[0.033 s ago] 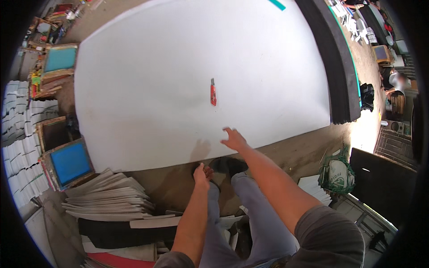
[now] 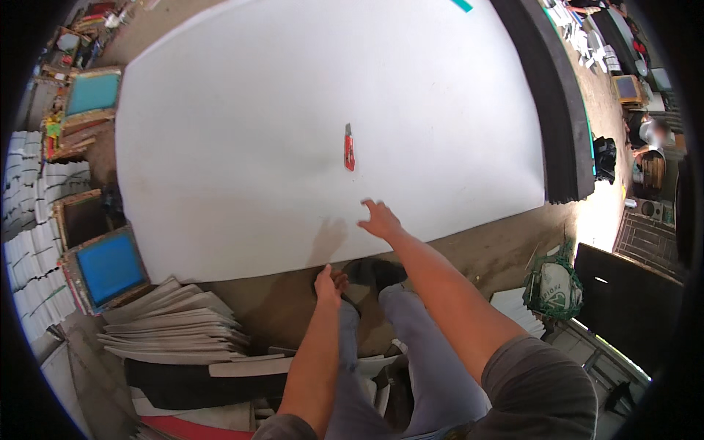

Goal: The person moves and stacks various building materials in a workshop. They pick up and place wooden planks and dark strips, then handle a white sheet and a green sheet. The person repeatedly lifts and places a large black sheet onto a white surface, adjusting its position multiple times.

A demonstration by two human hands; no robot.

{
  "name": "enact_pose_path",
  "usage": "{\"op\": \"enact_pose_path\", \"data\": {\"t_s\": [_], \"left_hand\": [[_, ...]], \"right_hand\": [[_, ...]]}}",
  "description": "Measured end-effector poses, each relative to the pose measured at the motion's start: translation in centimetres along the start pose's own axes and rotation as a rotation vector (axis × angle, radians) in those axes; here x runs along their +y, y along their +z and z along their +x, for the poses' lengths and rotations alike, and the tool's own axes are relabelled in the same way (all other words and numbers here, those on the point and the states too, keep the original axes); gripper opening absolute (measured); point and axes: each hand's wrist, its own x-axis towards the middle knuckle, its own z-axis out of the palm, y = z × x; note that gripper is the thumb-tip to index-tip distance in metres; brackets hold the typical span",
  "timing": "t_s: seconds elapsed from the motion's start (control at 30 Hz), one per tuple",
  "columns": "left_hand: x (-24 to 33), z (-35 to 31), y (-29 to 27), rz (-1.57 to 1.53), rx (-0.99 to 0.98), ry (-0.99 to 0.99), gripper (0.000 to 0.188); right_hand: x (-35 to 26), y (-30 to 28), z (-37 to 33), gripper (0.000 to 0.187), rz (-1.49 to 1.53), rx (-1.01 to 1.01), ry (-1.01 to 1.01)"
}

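Note:
A red utility knife (image 2: 350, 152) lies on a large white sheet (image 2: 242, 139), its metal tip pointing away from me. My right hand (image 2: 380, 219) hovers over the sheet's near part, just short of the knife and apart from it. Its thumb and fingers are spread, with nothing between them. By the sheet's near edge is my left hand (image 2: 330, 284), empty, with fingers loosely bent and the thumb standing apart. Shadows of the hands fall on the white surface.
Black sheets (image 2: 554, 110) are stacked along the right side. Blue-screened frames (image 2: 111, 268) and a fanned stack of pale sheets (image 2: 176, 326) sit at left. A green-netted bundle (image 2: 554, 287) stands at lower right. Another person (image 2: 651, 136) is at far right.
My right hand has shifted slightly forward and left, a little closer to the knife. The left hand has risen slightly. The whole view has shifted a little.

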Motion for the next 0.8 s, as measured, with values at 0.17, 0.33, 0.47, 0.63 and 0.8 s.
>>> {"op": "enact_pose_path", "data": {"t_s": [0.17,0.33,0.47,0.63,0.8], "left_hand": [[-0.4,9.5,2.3,0.005,0.182,0.027,0.047],[-2.9,17.0,0.2,-0.051,0.234,-0.039,0.057],[-2.6,17.6,-1.3,-0.020,0.200,-0.028,0.067],[-2.9,21.1,-5.1,-0.072,0.252,0.008,0.081],[-2.3,20.7,-2.7,-0.005,0.189,0.008,0.085]], "right_hand": [[-1.8,0.1,15.0,0.081,0.045,0.303,0.030],[-0.9,-0.2,22.2,0.068,0.123,0.476,0.227],[1.4,0.9,20.7,0.035,0.265,0.380,0.231],[10.6,2.0,12.6,0.025,0.463,0.413,0.386],[31.2,7.9,2.3,0.031,0.657,1.324,1.056]]}}
